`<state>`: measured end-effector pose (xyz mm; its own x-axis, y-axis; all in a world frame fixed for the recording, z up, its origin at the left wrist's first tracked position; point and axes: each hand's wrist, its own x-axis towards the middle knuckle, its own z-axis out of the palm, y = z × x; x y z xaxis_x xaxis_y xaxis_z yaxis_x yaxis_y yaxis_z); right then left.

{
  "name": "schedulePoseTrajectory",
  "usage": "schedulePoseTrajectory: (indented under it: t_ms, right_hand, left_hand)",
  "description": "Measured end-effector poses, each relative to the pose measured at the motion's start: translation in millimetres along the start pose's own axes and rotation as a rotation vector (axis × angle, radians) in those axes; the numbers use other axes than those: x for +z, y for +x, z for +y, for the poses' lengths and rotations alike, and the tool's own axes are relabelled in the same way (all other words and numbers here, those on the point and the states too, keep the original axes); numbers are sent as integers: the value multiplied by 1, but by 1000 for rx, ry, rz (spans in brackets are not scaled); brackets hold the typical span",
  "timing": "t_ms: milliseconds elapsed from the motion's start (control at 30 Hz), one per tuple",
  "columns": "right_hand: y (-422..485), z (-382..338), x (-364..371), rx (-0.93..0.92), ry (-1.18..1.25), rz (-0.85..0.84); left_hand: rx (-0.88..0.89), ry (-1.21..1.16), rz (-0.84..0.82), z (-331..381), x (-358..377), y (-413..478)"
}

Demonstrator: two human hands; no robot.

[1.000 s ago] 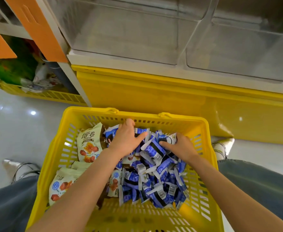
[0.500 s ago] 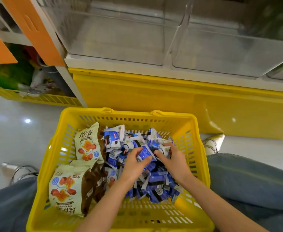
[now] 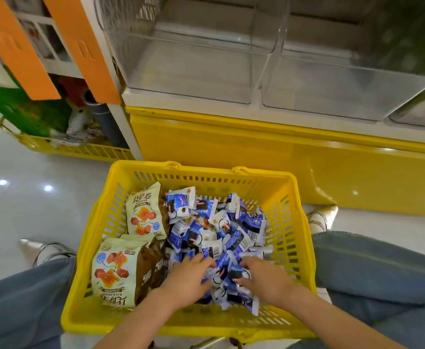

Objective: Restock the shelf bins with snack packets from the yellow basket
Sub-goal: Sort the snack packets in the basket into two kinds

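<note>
Between knees on floor: yellow slotted plastic basket [image 3: 304, 222], below clear plastic shelf bins [image 3: 193, 59]. Inside, right half: heap of small glossy blue-and-white snack packets [image 3: 214, 222]; left half: 2 cream bags [image 3: 144, 212]. At heap's near edge, left hand [image 3: 188, 280] and right hand [image 3: 261, 275] each have fingers curled round packets.

The basket [image 3: 297, 222] is bright yellow with slotted walls. Inside it, the small packets [image 3: 206, 230] are blue and white with black touches — the larger bags [image 3: 144, 215] at its left are cream, printed orange-red, with brown sides. Behind the basket are a yellow panel [image 3: 231, 142], clear bins [image 3: 193, 59] and orange strips [image 3: 80, 46] — blue-grey jeans [image 3: 382, 273] flank it.
</note>
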<state>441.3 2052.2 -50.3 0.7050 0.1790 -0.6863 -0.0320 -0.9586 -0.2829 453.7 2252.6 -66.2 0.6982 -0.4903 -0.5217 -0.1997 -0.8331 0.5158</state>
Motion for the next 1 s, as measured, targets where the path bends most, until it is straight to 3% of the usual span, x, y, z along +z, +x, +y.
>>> schedulePoseTrajectory:
  t_ms: [67,167,267,367,600,733,833,1000]
  right_hand:
    - [7,0,-13,-22,-29,89]
    - [24,4,-37,-47,163,328]
    - [57,9,-59,-25,365,447]
    - [86,10,-68,84,452,437]
    - [141,5,-55,287,668,244]
    - [151,2,-45,305,536,239]
    - [149,7,-47,234,579,298]
    - [122,8,-53,49,580,405]
  left_hand:
    - [39,-1,176,-1,-17,5]
    - [31,-76,468,-9,-53,18]
    - [-45,-94,595,-28,-86,40]
    - [-142,-73,490,-40,-97,60]
    - [-270,-3,250,-52,-92,100]
    - [-279,-67,169,-44,-91,113]
    - [-250,-58,204,-44,-94,116]
    - [-145,-251,346,-34,-94,99]
